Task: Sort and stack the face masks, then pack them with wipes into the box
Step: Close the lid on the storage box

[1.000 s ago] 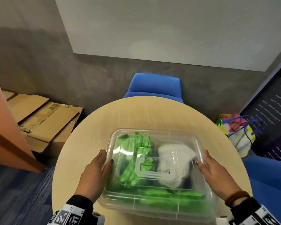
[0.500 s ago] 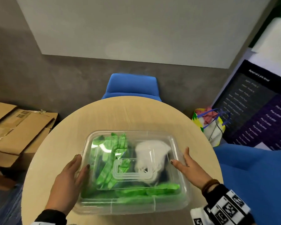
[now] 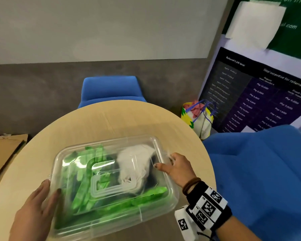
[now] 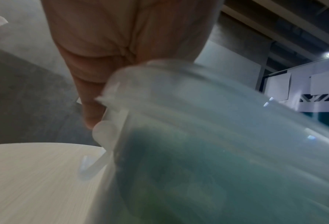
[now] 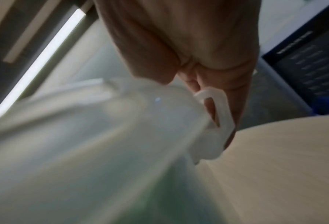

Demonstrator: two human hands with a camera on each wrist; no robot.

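On round wooden table (image 3: 122, 119), near side: clear plastic box (image 3: 111, 216), lid (image 3: 109, 171) on, set slightly askew, near-right corner towards table edge. Inside, seen through lid: green wipe packets (image 3: 83, 185) filling left half and near side; white face masks (image 3: 135, 160) bunched at far right; dark item beneath masks, not identifiable.

Left hand (image 3: 33, 211): at near-left side of box, fingers straight and flat against wall, thumb (image 3: 56, 193) laid on lid edge; pressing, not curled round anything. Left wrist view: fingers (image 4: 90, 106) alongside white latch (image 4: 109, 118) at box rim (image 4: 159, 71), much blurred.

Right hand (image 3: 177, 166): at far-right side of box, thumb (image 3: 161, 166) on lid edge, fingers curled down over rim. Right wrist view: fingers hooked round white latch (image 5: 219, 106) at box side, gripping it.

Right wrist: black strap with coded square markers (image 3: 207, 207), brown band (image 3: 191, 184).

Beyond table, far side: blue chair (image 3: 109, 89). Right: second blue seat (image 3: 261, 171), bag (image 3: 198, 117) on floor, dark poster (image 3: 261, 94) against wall. Left: flattened cardboard (image 3: 5, 150) on floor.
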